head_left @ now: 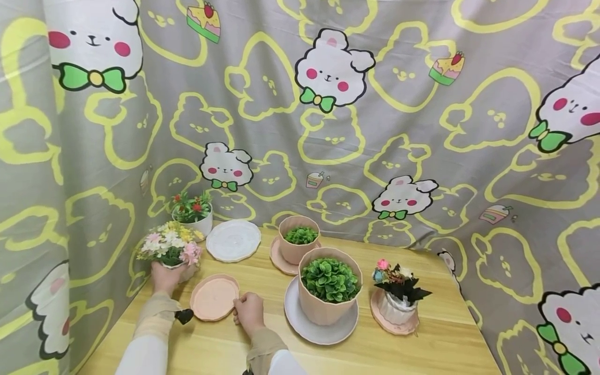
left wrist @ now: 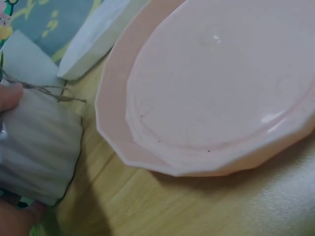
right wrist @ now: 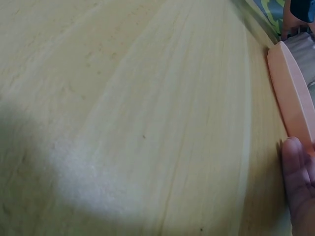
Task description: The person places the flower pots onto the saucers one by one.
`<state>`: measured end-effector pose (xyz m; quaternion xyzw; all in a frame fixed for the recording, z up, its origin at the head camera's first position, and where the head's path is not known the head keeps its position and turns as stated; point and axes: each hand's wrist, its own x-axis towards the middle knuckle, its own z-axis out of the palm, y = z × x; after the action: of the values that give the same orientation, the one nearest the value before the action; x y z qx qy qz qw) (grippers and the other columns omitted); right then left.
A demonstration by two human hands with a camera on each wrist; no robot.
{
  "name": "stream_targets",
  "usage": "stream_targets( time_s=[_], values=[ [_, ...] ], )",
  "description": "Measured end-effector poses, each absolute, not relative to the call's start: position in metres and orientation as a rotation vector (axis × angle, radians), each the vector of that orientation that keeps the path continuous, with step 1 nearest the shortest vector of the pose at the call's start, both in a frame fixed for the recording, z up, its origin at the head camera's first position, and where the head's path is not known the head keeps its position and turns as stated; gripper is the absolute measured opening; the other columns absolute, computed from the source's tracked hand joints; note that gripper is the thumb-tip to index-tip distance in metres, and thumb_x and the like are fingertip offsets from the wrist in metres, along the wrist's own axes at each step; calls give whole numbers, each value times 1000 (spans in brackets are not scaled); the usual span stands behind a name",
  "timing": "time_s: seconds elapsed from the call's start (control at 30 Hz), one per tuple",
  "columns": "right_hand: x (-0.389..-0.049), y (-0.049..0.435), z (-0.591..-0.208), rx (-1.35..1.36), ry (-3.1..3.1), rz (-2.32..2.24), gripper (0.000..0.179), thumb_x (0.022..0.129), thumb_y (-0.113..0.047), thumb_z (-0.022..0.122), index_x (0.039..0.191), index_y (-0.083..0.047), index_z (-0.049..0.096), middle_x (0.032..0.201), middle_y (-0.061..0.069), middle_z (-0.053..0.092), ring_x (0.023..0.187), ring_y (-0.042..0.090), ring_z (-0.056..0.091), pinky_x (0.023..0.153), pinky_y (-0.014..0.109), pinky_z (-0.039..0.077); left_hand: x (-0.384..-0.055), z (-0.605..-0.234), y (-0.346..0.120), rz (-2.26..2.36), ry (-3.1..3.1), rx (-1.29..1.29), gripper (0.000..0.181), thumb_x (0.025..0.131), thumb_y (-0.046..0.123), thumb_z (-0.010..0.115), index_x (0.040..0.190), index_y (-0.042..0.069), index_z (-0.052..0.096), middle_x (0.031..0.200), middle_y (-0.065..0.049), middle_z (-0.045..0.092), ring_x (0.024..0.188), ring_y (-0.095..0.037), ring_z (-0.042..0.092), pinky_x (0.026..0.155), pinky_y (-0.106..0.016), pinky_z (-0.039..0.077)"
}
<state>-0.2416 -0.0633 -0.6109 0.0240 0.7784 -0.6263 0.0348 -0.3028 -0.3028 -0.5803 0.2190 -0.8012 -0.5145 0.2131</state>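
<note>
My left hand (head_left: pixel 167 278) grips a flower pot with pink, white and yellow flowers (head_left: pixel 169 245) at the table's left side. In the left wrist view this pot (left wrist: pixel 42 142) is whitish and ribbed, with twine tied round it; a thumb and fingers lie against it. Just right of it lies a round pink saucer (head_left: pixel 215 298) with a faceted rim, bare inside. My right hand (head_left: pixel 250 311) pinches the saucer's right rim, fingers curled. The right wrist view catches the thumb (right wrist: pixel 297 167) against the saucer's outer wall (right wrist: pixel 291 91).
Behind stand a red-flowered plant in a white pot (head_left: pixel 202 227) and a white saucer (head_left: pixel 233 240). Two pink pots with green plants stand on saucers, the larger pot (head_left: pixel 323 307) in front. Farther right, a small flower pot (head_left: pixel 398 311) sits on a pink saucer. Patterned curtains (head_left: pixel 281 135) surround the table.
</note>
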Motion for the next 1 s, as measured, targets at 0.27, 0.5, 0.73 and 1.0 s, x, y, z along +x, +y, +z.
stream_targets(
  time_s=[0.27, 0.5, 0.73, 1.0],
  values=[
    [-241, -67, -611, 40, 2380, -1940, 21, 89, -4, 65, 69, -3, 61, 54, 11, 63, 37, 6, 48, 34, 21, 47, -289, -569, -301, -1470, -2217, 559, 90, 76, 11, 77, 145, -8, 24, 140, -36, 40, 133, -47, 39, 116, -56, 30],
    [-240, -67, -610, 30, 2353, -1952, 20, 89, -3, 65, 70, -1, 62, 54, 11, 62, 38, 6, 50, 36, 22, 48, -283, -548, -299, -1428, -2241, 422, 81, 76, 9, 77, 142, -5, 32, 136, -29, 48, 128, -40, 45, 113, -54, 35],
    [-241, -65, -613, 21, 2371, -1946, 19, 89, -4, 65, 71, 1, 63, 55, 13, 64, 37, 4, 49, 36, 21, 48, -268, -531, -283, -1491, -2293, 276, 86, 77, 7, 77, 145, -2, 26, 138, -28, 46, 129, -40, 43, 113, -57, 33],
    [-243, -63, -615, 18, 2358, -1970, 18, 89, -3, 65, 71, 2, 64, 55, 13, 64, 38, 5, 49, 37, 22, 49, -249, -535, -256, -1538, -2387, 180, 86, 78, 6, 75, 145, -6, 23, 141, -30, 42, 133, -42, 40, 116, -58, 29]
  ],
)
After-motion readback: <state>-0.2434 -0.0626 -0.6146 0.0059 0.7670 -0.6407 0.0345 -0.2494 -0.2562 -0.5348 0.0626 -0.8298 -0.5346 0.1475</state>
